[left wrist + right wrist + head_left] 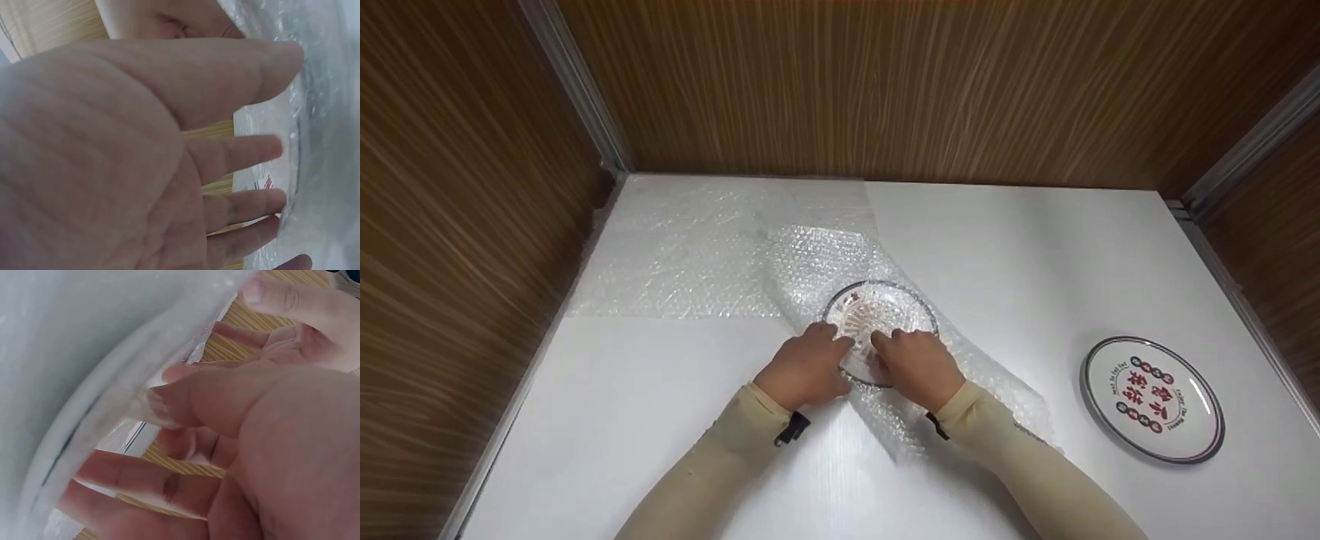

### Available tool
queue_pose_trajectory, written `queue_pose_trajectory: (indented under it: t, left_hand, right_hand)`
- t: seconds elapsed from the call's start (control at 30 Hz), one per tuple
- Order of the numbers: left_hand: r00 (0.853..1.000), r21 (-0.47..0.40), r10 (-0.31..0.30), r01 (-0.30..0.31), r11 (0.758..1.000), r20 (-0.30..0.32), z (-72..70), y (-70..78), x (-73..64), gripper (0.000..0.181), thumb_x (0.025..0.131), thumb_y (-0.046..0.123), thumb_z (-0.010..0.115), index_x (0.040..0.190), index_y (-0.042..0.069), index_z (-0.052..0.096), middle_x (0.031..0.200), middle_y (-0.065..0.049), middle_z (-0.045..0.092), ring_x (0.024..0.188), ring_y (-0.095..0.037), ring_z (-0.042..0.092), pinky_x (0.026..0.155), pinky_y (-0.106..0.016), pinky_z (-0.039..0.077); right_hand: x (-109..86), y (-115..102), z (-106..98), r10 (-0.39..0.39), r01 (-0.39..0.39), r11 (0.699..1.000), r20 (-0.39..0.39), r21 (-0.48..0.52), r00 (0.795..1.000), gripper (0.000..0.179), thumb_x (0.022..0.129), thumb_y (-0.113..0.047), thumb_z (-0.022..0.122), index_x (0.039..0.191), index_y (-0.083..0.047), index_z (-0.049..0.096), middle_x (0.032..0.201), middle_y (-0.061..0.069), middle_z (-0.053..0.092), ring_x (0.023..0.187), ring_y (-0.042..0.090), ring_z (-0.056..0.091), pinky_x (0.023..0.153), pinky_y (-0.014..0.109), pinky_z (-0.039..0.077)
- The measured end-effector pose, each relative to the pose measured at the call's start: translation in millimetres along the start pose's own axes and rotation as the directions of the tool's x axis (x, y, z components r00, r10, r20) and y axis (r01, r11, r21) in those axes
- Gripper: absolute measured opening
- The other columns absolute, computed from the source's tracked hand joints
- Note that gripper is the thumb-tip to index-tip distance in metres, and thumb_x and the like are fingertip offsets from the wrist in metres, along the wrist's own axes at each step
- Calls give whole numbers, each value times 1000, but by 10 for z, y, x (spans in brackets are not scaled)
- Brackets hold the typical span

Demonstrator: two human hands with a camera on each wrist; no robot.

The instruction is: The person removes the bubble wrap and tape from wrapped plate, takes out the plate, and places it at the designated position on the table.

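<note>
A round plate [889,304] with a dark rim lies under clear bubble wrap [819,259] near the middle of the table. My left hand [808,366] is at the plate's near left edge. In the left wrist view its thumb and fairly straight fingers touch the bubble wrap [332,118]. At the near right edge my right hand [921,366] pinches the bubble wrap [129,365] by thumb and fingertips. The wrap partly blurs the plate's print. Off to the right, an uncovered white plate [1177,409] with red characters and a dark rim lies flat.
More bubble wrap [682,247] is spread flat over the back left of the white table [660,420]. A strip of wrap runs toward the front right beneath my right forearm. Wood-grain panels [870,90] with metal edging stand at the back and both sides.
</note>
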State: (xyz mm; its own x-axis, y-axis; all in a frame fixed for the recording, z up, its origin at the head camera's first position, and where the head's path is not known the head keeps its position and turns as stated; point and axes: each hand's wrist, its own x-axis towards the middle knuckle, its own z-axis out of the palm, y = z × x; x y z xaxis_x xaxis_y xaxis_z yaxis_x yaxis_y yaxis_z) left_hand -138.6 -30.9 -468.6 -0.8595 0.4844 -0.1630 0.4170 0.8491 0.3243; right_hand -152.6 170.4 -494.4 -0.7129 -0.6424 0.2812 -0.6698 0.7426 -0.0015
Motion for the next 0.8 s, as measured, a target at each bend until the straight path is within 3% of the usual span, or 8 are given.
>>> queue_pose_trajectory:
  t: [0.1,0.3,0.63,0.8]
  left_hand:
    - [1000,13,-8,8,1000,-9,18,24,5,57,88,31,75,136,2,63,137,-23,57,135,-39,49,98,-53,52]
    - [998,32,-3,5,999,-56,40,35,13,52,90,45,75,123,5,71,125,-20,62,123,-35,54,86,-50,55]
    - [998,29,27,-25,999,-50,42,-29,11,47,90,40,76,123,7,73,125,-19,62,128,-37,53,89,-52,55]
    - [996,4,33,-32,999,-77,36,-29,19,44,88,39,77,118,7,74,120,-19,63,122,-36,55,86,-52,55]
  right_hand:
    - [4,3,-10,10,-10,1000,1,19,1000,25,91,-9,71,72,-9,55,56,4,52,46,25,53,43,43,48]
    - [17,18,-6,3,-3,999,-25,38,1000,31,93,-11,72,66,-10,57,55,2,53,46,23,53,46,43,49]
    - [11,91,-80,3,-4,998,12,58,1000,24,89,-10,75,81,-6,53,54,5,49,46,28,53,45,46,45]
    - [4,139,-154,-30,29,995,16,98,999,24,87,-7,73,73,-10,53,54,0,47,46,21,47,46,42,44]
